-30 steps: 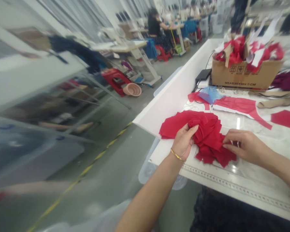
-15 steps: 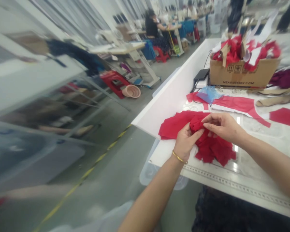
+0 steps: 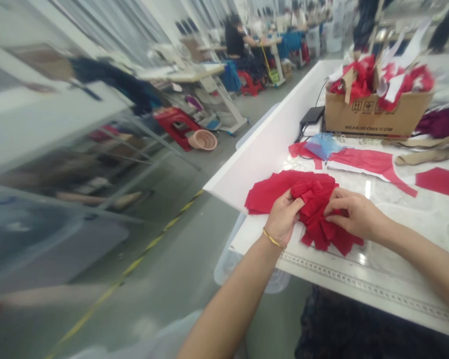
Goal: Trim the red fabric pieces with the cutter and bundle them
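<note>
Your fabric pile (image 3: 314, 194) is plain red, lying on a white surface (image 3: 404, 214). Your bracelet (image 3: 272, 239) is gold, and the brown cardboard box (image 3: 374, 117) at the surface's far edge holds red and white scraps (image 3: 361, 80).

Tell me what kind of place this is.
Probably a garment workshop: left hand and right hand grip a pile of red fabric pieces, a cardboard box holds red scraps, a person sits at a worktable behind.
</note>
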Demonstrator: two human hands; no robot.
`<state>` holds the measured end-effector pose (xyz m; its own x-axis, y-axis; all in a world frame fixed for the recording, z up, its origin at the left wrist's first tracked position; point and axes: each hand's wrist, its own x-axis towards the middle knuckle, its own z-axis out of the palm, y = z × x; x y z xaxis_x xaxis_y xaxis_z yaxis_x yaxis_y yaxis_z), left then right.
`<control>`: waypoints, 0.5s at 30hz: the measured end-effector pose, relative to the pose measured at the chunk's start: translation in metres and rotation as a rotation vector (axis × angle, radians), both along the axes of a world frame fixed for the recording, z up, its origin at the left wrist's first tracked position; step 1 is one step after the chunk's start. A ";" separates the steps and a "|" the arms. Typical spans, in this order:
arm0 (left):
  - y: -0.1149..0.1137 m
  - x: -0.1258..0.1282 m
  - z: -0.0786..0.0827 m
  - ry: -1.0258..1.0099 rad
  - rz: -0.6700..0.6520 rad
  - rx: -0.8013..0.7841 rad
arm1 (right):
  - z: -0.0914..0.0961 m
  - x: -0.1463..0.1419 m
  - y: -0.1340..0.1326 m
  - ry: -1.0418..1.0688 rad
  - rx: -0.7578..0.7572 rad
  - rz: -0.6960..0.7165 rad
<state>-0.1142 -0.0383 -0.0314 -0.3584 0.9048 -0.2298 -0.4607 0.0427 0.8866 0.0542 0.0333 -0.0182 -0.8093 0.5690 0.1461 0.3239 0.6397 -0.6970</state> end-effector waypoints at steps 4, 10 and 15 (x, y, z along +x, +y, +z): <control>-0.004 0.000 0.001 0.024 -0.062 0.077 | 0.014 -0.019 0.007 0.066 -0.040 -0.078; -0.009 -0.001 0.002 0.254 -0.161 0.178 | 0.024 -0.039 0.012 0.030 -0.162 -0.092; -0.003 0.003 -0.004 0.264 -0.025 0.143 | 0.020 -0.027 0.016 0.126 -0.229 -0.132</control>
<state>-0.1114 -0.0416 -0.0353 -0.3657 0.9307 -0.0011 -0.2139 -0.0829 0.9733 0.0275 0.0498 0.0018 -0.7099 0.6977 0.0965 0.2954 0.4192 -0.8585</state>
